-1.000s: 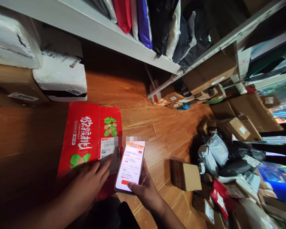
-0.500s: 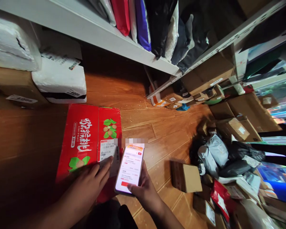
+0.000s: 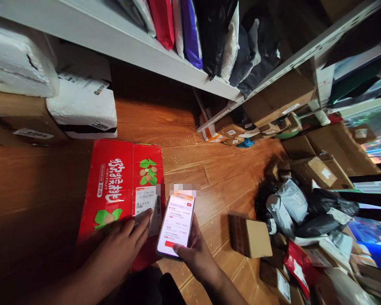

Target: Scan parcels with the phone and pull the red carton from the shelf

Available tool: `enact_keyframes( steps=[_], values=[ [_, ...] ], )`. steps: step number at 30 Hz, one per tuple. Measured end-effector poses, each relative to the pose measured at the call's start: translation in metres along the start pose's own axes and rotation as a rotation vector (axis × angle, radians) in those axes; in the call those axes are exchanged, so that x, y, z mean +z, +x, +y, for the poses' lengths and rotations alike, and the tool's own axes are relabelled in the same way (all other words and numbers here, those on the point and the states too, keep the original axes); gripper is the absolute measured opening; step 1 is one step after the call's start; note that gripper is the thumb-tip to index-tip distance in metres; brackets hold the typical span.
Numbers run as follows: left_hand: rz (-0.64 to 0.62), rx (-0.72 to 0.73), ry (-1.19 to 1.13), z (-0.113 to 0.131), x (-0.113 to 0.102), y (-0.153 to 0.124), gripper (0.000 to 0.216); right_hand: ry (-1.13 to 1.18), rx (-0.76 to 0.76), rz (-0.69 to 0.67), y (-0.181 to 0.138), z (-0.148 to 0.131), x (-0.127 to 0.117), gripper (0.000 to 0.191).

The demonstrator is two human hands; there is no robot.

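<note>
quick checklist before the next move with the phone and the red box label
1. Phone held in right hand: ok.
2. Phone screen lit and facing the person: ok.
3. Left hand steadying the red kiwi box: ok.
4. Shipping label uncovered: not ok, left fingers overlap its lower part.
5. Label text readable: cannot tell, too small.
6. Box lying flat on the wooden floor: ok.

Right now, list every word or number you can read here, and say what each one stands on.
"KIWI FRUIT": red box, white print.
"920 C762-06", roughly: shipping label under the left hand.
Phone in the right hand: text too small.
Large script on the box, carton tags: unreadable.
</note>
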State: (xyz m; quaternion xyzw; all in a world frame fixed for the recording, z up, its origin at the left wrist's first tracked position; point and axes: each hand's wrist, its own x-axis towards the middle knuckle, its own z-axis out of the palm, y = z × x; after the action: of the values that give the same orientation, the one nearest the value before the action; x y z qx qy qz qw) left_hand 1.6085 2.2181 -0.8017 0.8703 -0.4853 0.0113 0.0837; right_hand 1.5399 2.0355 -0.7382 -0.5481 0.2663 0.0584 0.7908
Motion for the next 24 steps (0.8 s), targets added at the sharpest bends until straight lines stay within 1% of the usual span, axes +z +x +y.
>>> enact_keyframes(
  steps=[5,8,12,17,20,24],
  values=[
    [0.054,-0.028,0.011,0.004,0.000,-0.003,0.061,0.008,-0.014,-0.002,0.000,-0.001,-0.002,0.066],
    [0.085,-0.110,0.014,0.010,0.002,-0.008,0.055,0.005,-0.006,0.020,-0.001,0.000,-0.003,0.068],
    [0.149,-0.195,-0.022,0.016,0.006,-0.013,0.049,-0.003,0.027,0.011,-0.002,0.000,-0.002,0.070],
    [0.147,-0.180,-0.012,0.017,0.006,-0.012,0.050,-0.009,0.043,0.000,-0.002,-0.002,0.000,0.069],
    [0.152,-0.170,-0.007,0.016,0.005,-0.011,0.051,-0.002,0.022,0.001,-0.002,-0.002,0.000,0.069],
    [0.140,-0.144,0.009,0.011,-0.002,-0.008,0.052,-0.010,0.011,0.009,-0.002,0.000,-0.001,0.069]
  ],
)
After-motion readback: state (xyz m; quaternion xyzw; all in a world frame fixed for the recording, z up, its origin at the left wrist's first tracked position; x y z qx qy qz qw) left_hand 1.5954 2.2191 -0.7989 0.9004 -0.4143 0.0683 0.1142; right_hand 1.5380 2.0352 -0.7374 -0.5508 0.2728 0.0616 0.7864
